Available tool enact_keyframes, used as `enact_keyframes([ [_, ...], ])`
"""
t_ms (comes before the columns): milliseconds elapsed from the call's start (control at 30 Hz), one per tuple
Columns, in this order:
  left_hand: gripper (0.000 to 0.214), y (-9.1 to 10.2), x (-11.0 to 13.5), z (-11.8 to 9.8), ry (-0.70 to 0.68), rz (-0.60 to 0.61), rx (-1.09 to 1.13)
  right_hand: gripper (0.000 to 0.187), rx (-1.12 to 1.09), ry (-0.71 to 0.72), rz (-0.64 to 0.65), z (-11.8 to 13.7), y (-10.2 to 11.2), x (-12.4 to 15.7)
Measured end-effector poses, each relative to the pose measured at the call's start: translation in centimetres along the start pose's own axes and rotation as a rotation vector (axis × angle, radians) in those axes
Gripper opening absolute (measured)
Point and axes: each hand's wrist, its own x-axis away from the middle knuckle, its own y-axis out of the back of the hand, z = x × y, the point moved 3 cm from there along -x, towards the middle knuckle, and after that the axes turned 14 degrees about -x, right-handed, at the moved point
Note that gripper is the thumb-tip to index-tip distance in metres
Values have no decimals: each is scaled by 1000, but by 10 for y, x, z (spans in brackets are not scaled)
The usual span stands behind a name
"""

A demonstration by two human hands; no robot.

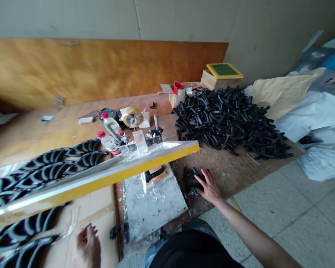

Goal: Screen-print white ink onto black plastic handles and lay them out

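In the head view, a small heap of black parts (188,179) lies on the bench just left of the right hand (209,187), at its fingertips. The right fingers are parted over the heap's near edge; whether they grip a piece I cannot tell, and the pieces' long axes are too jumbled to read. The left hand (88,245) is well apart, above the cardboard (97,206), its fingers loosely curled with nothing visible in them.

Left of the heap, a metal plate (156,210) bears a black handle (155,174), its long axis running roughly sideways. A yellow-edged frame (100,182) slants above the plate's far side, between the hands and the bottles (108,142). Beyond the right hand spreads a large black pile (226,121).
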Motion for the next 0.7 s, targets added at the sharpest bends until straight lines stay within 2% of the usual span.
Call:
enact_keyframes([
  [67, 30, -8, 13, -22, 51, -7, 97, 63, 29, -57, -38, 9, -7, -33],
  [133, 33, -8, 27, -48, 56, -26, 184, 66, 41, -129, -86, 16, -6, -62],
  [200, 37, 1, 40, -82, 18, -46, 256, 71, 29, -137, -110, 22, 1, -81],
  [267, 41, 18, 52, -124, -66, -63, 315, 74, -9, -81, -134, 31, 12, -94],
  [333, 40, 39, 61, -173, -151, -81, 413, 70, -84, 29, -136, 51, 21, -104],
  [367, 38, 47, 64, -198, -202, -50, 504, 66, -135, 108, -110, 67, 23, -110],
  [433, 34, 61, 69, -245, -294, 13, 630, 59, -237, 326, 11, 109, 18, -122],
  [500, 33, 66, 72, -280, -374, 101, 700, 57, -296, 566, 178, 157, 4, -132],
  [567, 36, 66, 75, -297, -401, 157, 715, 56, -297, 712, 321, 195, -14, -141],
  [600, 39, 66, 76, -298, -396, 172, 707, 55, -292, 716, 360, 206, -21, -146],
  [633, 42, 65, 76, -296, -390, 176, 694, 52, -304, 665, 369, 209, -25, -152],
  [700, 46, 65, 78, -281, -386, 182, 666, 39, -362, 497, 332, 197, -23, -163],
])
